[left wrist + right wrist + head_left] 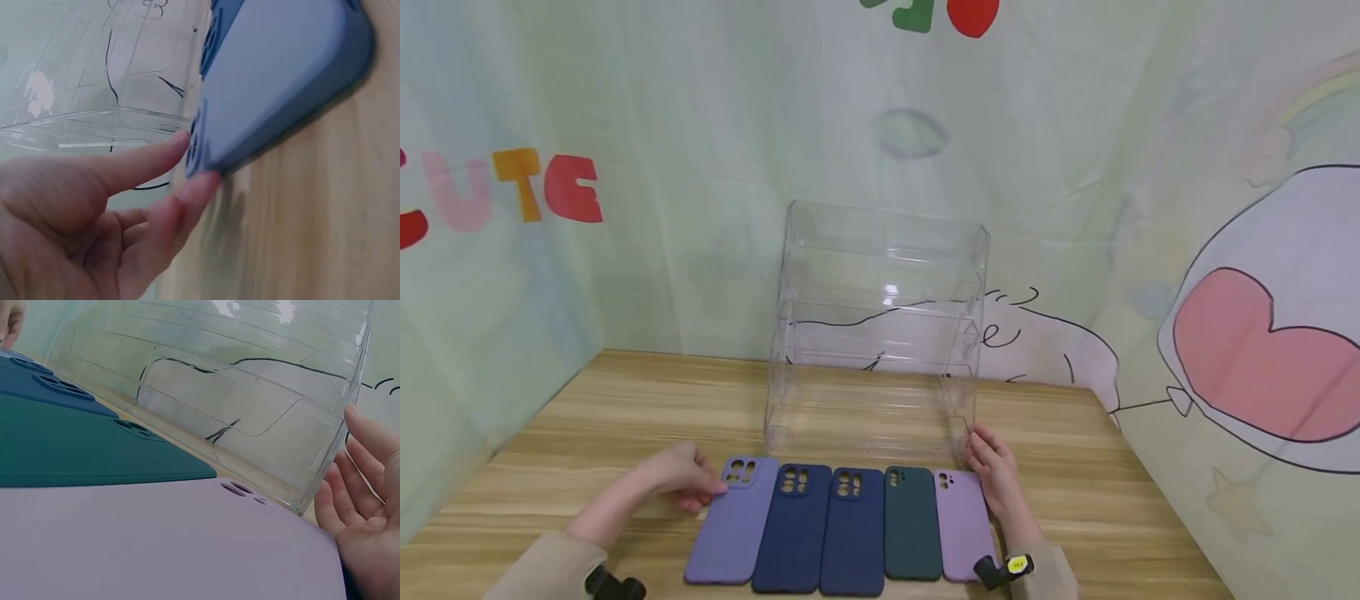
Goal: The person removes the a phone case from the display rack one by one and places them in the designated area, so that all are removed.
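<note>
Side by side on the wooden table lie a periwinkle phone case (733,529), two navy phone cases (792,533) (853,537), a dark green phone case (912,529) and a lilac phone case (964,525). My left hand (681,479) pinches the periwinkle case's upper left corner between thumb and finger, by the camera cutout; the left wrist view shows this close up. Behind the cases stands a clear tiered acrylic rack (880,308). Beside its lower right side is my right hand (994,471), fingers loosely bent, fingertips at the rack's edge, just past the lilac case.
The wooden table (647,400) reaches back to a pale printed curtain (685,167) with letters and cartoon figures. Table surface shows on both sides of the rack. Small dark devices (613,583) are worn at the wrists.
</note>
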Motion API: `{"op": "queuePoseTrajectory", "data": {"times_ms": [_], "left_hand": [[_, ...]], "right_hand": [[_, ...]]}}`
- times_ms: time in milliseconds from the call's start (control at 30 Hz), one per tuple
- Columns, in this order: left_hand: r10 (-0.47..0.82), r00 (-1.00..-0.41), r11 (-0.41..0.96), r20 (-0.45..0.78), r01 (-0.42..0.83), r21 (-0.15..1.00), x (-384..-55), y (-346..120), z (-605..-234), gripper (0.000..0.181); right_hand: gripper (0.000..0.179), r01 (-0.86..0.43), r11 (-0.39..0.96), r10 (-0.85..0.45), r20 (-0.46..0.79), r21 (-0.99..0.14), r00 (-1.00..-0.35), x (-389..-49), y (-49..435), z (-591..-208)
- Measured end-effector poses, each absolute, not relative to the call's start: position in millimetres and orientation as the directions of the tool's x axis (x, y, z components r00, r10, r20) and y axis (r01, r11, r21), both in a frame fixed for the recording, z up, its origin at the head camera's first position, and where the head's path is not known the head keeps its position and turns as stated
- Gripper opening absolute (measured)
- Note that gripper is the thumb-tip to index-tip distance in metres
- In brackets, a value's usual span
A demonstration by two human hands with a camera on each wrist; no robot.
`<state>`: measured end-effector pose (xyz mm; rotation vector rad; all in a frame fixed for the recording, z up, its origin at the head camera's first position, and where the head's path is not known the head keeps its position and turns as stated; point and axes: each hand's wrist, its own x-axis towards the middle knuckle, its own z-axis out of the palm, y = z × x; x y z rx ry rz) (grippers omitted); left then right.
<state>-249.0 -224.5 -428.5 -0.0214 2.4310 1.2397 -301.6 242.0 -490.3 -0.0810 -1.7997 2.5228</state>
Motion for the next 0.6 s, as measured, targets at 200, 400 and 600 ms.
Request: {"op": "queuePoseTrajectory", "data": {"times_ms": [200,400,600], "left_hand": [[0.148,-0.964,0.607,-0.222,-0.089,0.789,-260,-214,-415,0.032],[0.204,-0.979,0.648,-0.021,0.119,0.752,-263,-196,-395,0.035],[0.165,-0.946,0.678,0.281,0.315,0.664,-266,-173,-389,0.028]], "right_hand": [[0.033,0.015,-0.322,0.062,-0.037,-0.946,-0.997,-302,244,-490],[0.027,0.026,-0.316,0.051,-0.044,-0.948,-0.998,-304,246,-487],[0.018,-0.033,-0.301,0.070,0.012,-0.953,-0.997,-302,245,-474]]}}
